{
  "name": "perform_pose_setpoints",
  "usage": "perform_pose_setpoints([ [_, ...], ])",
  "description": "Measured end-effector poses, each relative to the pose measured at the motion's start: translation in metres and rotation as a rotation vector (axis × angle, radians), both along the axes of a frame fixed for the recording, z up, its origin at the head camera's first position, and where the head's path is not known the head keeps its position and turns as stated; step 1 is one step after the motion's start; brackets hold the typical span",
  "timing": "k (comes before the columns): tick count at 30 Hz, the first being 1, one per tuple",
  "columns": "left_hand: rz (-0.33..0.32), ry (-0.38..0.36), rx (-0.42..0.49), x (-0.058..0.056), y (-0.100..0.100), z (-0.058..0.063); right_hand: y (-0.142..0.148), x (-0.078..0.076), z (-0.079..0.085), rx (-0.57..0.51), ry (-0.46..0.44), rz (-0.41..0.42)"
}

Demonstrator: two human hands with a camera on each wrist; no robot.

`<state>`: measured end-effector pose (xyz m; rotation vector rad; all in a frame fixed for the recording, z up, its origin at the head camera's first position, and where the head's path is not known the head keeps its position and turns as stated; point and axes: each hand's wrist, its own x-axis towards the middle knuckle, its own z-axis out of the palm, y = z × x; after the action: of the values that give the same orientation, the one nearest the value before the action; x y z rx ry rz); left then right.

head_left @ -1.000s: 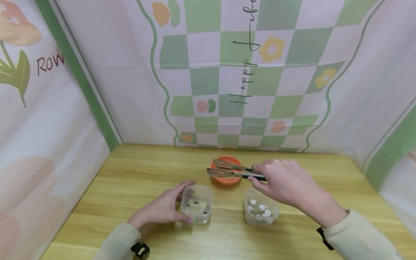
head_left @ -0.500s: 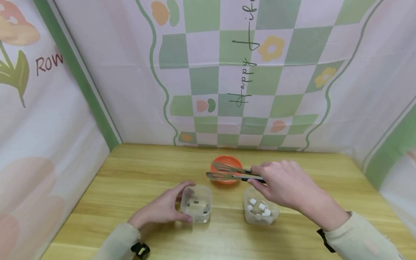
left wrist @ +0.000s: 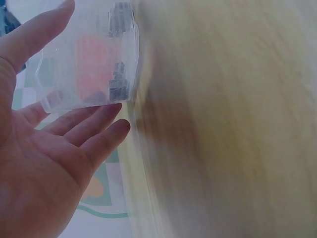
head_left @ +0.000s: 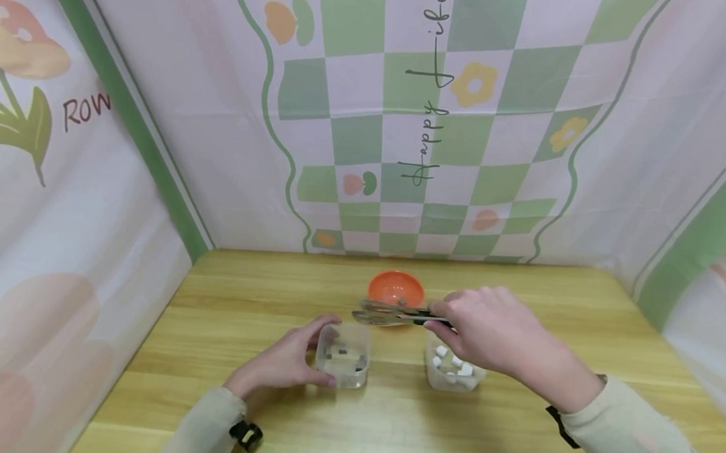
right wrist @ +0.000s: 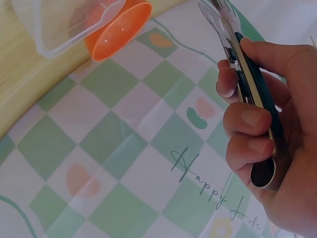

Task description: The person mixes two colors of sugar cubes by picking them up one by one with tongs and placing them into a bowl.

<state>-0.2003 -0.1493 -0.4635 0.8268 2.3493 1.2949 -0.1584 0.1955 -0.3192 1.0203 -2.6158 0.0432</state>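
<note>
My left hand [head_left: 285, 359] holds a clear plastic container [head_left: 344, 381] on the table, thumb at its near side and fingers behind. Several small dark cubes [left wrist: 119, 87] lie on its bottom. My right hand [head_left: 496, 329] grips steel tongs with dark handles [head_left: 389, 315], which point left above the table. Their slotted ends are close together, and nothing shows between them. In the right wrist view, fingers and thumb wrap the handles of the tongs [right wrist: 257, 89]. Just beyond the tongs stands an orange bowl [head_left: 396, 281], with something small and greyish inside.
A second clear container [head_left: 434, 379] with several white cubes [head_left: 456, 361] stands below my right hand, which hides part of its rim. The wooden table [head_left: 261, 283] ends at a printed fabric wall [head_left: 404, 140] behind; more fabric hangs at both sides.
My right hand has come slightly nearer and left, bringing the tongs from over the orange bowl to its near edge. The tongs' ends have drawn together. My left hand has stayed put.
</note>
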Motion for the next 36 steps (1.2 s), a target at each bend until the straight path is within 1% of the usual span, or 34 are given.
perform_pose_setpoints([
  [6,0.002,-0.001,-0.008,-0.001,-0.001,-0.001,-0.006,0.002,0.001,0.014,-0.008,0.024],
  [14,0.003,0.004,0.003,-0.002,-0.001,-0.003,-0.014,0.003,-0.004,0.009,0.063,0.090],
  [19,-0.007,0.003,0.018,-0.002,-0.001,-0.003,-0.021,0.006,-0.006,0.013,0.085,0.109],
  [22,-0.003,0.010,0.010,-0.003,-0.001,-0.003,-0.025,0.008,-0.006,0.037,0.086,0.112],
  [27,0.001,0.013,0.007,-0.003,-0.001,-0.002,-0.034,0.009,-0.004,0.056,0.053,0.110],
  [32,-0.005,0.010,0.016,-0.003,-0.001,-0.001,-0.043,0.009,-0.005,0.099,0.030,0.109],
  [36,-0.017,0.010,0.020,-0.003,-0.001,-0.001,-0.048,0.010,-0.006,0.128,0.033,0.096],
])
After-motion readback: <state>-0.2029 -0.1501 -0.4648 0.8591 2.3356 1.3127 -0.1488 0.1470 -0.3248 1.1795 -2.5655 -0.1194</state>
